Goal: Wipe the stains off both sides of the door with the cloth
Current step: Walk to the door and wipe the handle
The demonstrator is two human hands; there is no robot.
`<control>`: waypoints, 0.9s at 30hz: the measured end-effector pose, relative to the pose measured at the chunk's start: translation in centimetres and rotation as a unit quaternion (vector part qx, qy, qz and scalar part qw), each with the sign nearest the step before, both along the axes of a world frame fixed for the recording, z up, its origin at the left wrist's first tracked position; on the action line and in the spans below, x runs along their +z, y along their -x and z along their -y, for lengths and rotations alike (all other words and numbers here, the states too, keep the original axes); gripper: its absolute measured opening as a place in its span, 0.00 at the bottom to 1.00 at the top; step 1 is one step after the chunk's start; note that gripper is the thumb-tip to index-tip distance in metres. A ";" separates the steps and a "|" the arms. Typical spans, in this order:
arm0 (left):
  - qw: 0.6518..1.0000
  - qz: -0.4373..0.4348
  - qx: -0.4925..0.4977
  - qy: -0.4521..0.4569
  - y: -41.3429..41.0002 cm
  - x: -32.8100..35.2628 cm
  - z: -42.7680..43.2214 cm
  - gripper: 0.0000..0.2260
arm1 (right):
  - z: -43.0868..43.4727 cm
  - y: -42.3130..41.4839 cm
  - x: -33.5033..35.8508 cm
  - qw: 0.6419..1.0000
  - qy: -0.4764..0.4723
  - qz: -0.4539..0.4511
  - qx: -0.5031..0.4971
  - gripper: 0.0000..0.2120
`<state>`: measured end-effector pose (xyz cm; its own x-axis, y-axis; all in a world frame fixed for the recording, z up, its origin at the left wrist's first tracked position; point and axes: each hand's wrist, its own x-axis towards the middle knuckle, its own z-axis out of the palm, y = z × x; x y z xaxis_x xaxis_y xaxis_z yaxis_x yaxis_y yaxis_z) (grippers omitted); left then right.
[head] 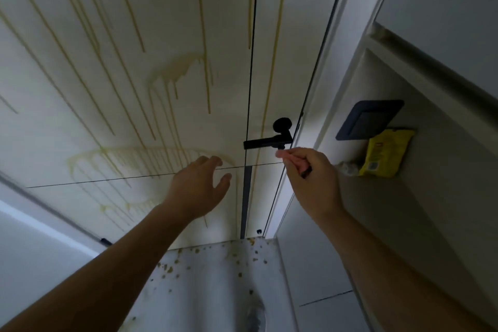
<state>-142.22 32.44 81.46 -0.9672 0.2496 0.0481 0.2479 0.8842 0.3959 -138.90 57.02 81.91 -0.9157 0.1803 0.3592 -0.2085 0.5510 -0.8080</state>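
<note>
Ahead, the white door [134,75] is streaked with yellow stains [172,73]. The left hand [199,186] spreads wide close to its panel; the right hand [310,172] curls just under the black lever handle [269,140], holding what, I cannot tell. Rightward, a yellow packet [385,153] lies below a dark wall switch [369,118].

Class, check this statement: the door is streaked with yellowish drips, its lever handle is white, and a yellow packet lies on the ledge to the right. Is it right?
No: the head view shows the lever handle is black, not white. The door does carry yellowish drips, and the yellow packet lies on the ledge.
</note>
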 end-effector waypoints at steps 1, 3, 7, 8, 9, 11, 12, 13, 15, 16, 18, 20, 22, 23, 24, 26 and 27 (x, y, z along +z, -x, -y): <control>1.000 0.008 -0.002 -0.015 1.5 -0.4 -0.7 0.20 | -0.1 1.6 -0.4 1.000 -0.003 -0.005 0.004 0.08; 0.997 0.042 -0.002 -0.061 4.1 -0.9 -2.0 0.17 | 0.0 4.4 -1.4 1.000 -0.016 -0.014 0.014 0.08; 0.957 0.171 0.056 -0.229 8.0 -1.7 -4.4 0.15 | 1.2 8.7 -4.0 0.994 -0.080 -0.040 0.064 0.10; 0.941 0.191 0.066 -0.272 8.7 -1.8 -5.0 0.14 | 1.8 9.5 -4.6 0.991 -0.099 -0.048 0.078 0.12; 0.928 0.202 0.068 -0.306 9.2 -2.0 -5.4 0.13 | 2.4 10.2 -5.3 0.986 -0.124 -0.055 0.096 0.14; 0.911 0.216 0.058 -0.348 9.6 -2.3 -6.0 0.11 | 3.4 11.0 -7.2 0.967 -0.209 -0.071 0.131 0.17; 0.907 0.219 0.053 -0.355 9.8 -2.4 -6.1 0.11 | 3.2 11.2 -8.3 0.952 -0.257 -0.084 0.140 0.17; 0.908 0.218 0.049 -0.355 10.0 -2.7 -6.1 0.11 | 2.5 11.3 -9.1 0.940 -0.296 -0.098 0.137 0.18; 0.913 0.216 0.041 -0.342 10.4 -3.2 -6.0 0.13 | -0.1 11.1 -10.1 0.933 -0.329 -0.120 0.084 0.20; 0.913 0.221 0.042 -0.340 10.6 -3.3 -5.9 0.13 | -1.2 10.8 -10.2 0.938 -0.319 -0.128 0.044 0.21; 0.909 0.229 0.041 -0.345 10.7 -3.5 -5.9 0.11 | -1.4 10.4 -9.9 0.948 -0.287 -0.136 -0.009 0.22; 0.907 0.237 0.034 -0.345 10.9 -3.5 -5.9 0.09 | 0.9 9.9 -10.0 0.948 -0.290 -0.130 0.011 0.22; 0.917 0.231 0.019 -0.323 11.1 -3.6 -5.8 0.09 | 2.4 9.7 -10.3 0.952 -0.285 -0.115 0.019 0.21; 0.925 0.224 0.011 -0.306 11.3 -3.7 -5.7 0.08 | 2.4 9.9 -9.9 0.958 -0.268 -0.097 -0.008 0.19; 0.930 0.218 0.005 -0.297 11.5 -3.7 -5.5 0.07 | 2.3 10.2 -8.9 0.965 -0.246 -0.077 -0.048 0.18; 0.934 0.210 -0.003 -0.288 11.9 -3.7 -5.3 0.07 | 2.1 11.4 -5.9 0.982 -0.131 -0.017 -0.135 0.14; 0.936 0.208 -0.010 -0.284 12.1 -3.6 -5.2 0.06 | 2.2 12.1 -4.4 0.984 -0.052 0.013 -0.170 0.13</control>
<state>-154.35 37.66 77.85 -0.9270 0.3169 -0.2008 -0.0169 0.4992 0.8663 -151.02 54.83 77.50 -0.8175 0.4411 0.3702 0.0216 0.6658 -0.7458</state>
